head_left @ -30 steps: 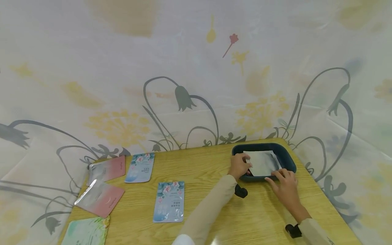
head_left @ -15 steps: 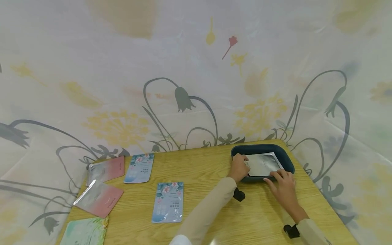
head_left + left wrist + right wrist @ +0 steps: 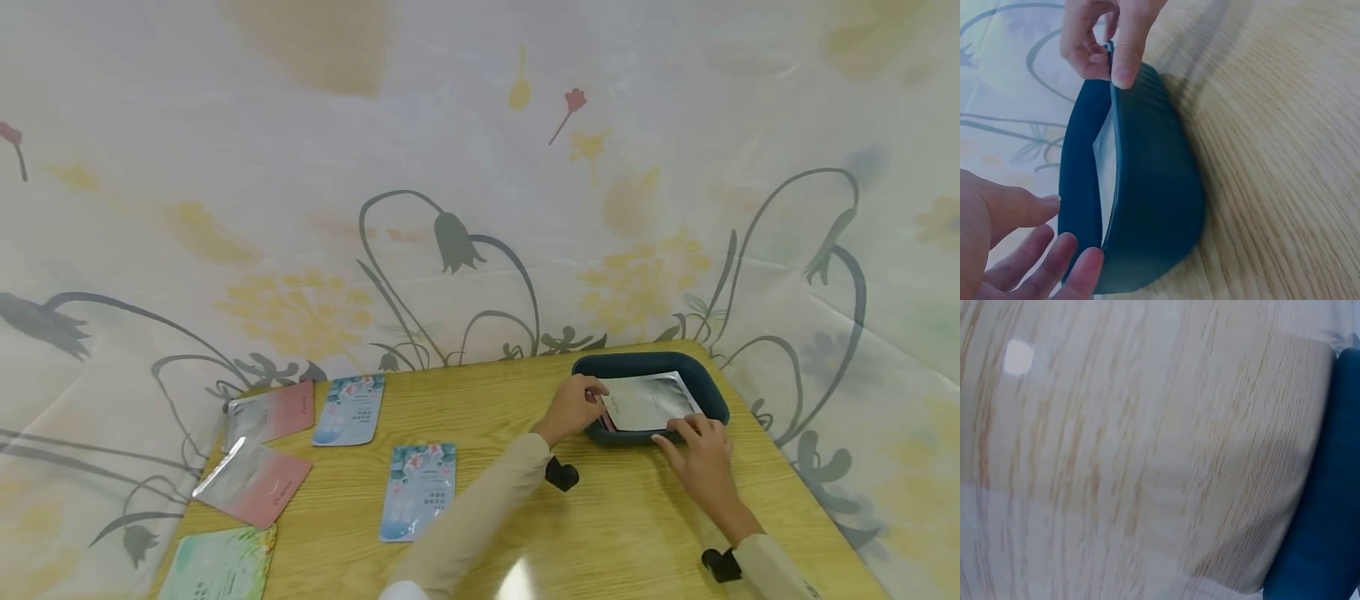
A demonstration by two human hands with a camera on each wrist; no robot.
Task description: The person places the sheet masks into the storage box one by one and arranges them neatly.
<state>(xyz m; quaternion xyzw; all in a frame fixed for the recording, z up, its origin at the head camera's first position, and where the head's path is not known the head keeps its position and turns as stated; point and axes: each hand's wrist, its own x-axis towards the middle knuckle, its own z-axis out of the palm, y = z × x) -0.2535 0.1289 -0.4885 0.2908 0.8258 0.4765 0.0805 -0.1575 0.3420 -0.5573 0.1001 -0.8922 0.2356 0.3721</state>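
Note:
A dark blue plastic basin (image 3: 708,392) with rounded corners stands at the table's right end. Inside lies a cream-and-silver flat sachet (image 3: 645,402), with a sliver of pink showing under its left edge. My left hand (image 3: 573,407) is at the basin's left end; in the left wrist view its fingers (image 3: 1054,259) are spread and bent a little, with nothing between them. My right hand (image 3: 702,458) pinches the basin's near rim, thumb outside and fingers inside, as the left wrist view shows. The right wrist view catches only table and basin wall (image 3: 1322,506), no hand.
On the wooden table (image 3: 487,417), two blue floral sachets (image 3: 348,410) lie left of centre. Further left are two pink-and-silver sachets (image 3: 255,482) and a green one (image 3: 217,565). A flower-printed cloth (image 3: 480,167) hangs behind the table.
My left hand has let go of the cream-and-silver sachet and drawn slightly left, uncovering its left edge. The sachet has settled lower in the basin. My right hand stays on the rim.

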